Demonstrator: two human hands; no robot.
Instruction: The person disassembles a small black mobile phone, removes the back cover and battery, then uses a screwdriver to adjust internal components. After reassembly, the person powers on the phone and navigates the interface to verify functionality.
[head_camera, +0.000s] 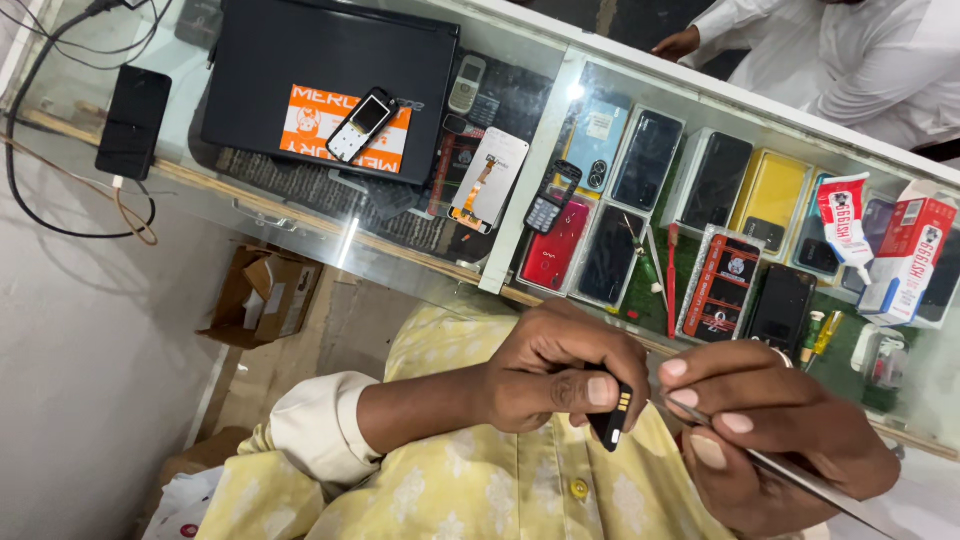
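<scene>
My left hand (555, 375) pinches a small black phone battery (612, 418) between thumb and fingers, its gold contacts facing right. My right hand (775, 425) grips a pair of thin metal tweezers (800, 480), whose tip lies beside the battery under my fingertips. Both hands hover over my lap, below the edge of a glass counter (530, 200). On the counter lie an opened keypad phone (362, 124), a small black keypad phone (552, 196) and a white phone display part with a flex cable (488, 180).
A black laptop (330, 80) sits at the counter's back left; a black smartphone (132, 120) is on a cable at the left. Boxed phones (700, 190) fill the case below. Glue tube (848, 225), red-and-white box (908, 258) and screwdrivers (672, 275) lie right. Another person's white sleeve (850, 50) is top right.
</scene>
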